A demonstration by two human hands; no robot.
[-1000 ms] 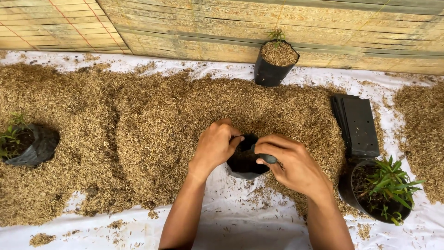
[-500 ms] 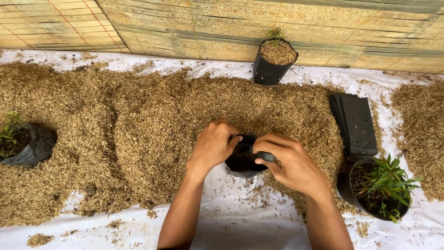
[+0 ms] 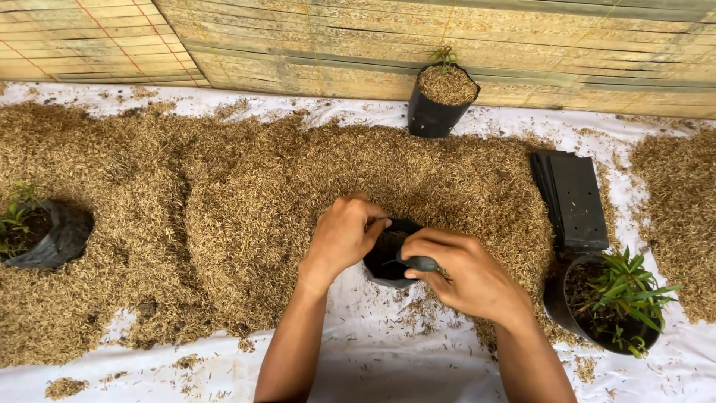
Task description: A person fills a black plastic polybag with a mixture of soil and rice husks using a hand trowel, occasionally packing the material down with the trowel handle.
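Observation:
A small black plastic grow bag (image 3: 389, 257) sits at the near edge of a wide heap of dry rice husk (image 3: 246, 201), its mouth held open and dark inside. My left hand (image 3: 343, 235) grips the bag's left rim. My right hand (image 3: 459, 272) pinches the rim on the right side, thumb and fingers folded over the black plastic. Both forearms reach in from the bottom of the view.
A filled black bag with a tiny seedling (image 3: 440, 97) stands at the back by the bamboo wall. A flat stack of empty black bags (image 3: 574, 198) lies right. A pot of green seedlings (image 3: 608, 302) sits right; another bag with a plant (image 3: 41, 231) lies left. White sheet (image 3: 388, 366) underneath.
Both hands stay on the bag's rim; the fingers have shifted slightly and the bag's mouth is held a little wider. Nothing else has moved.

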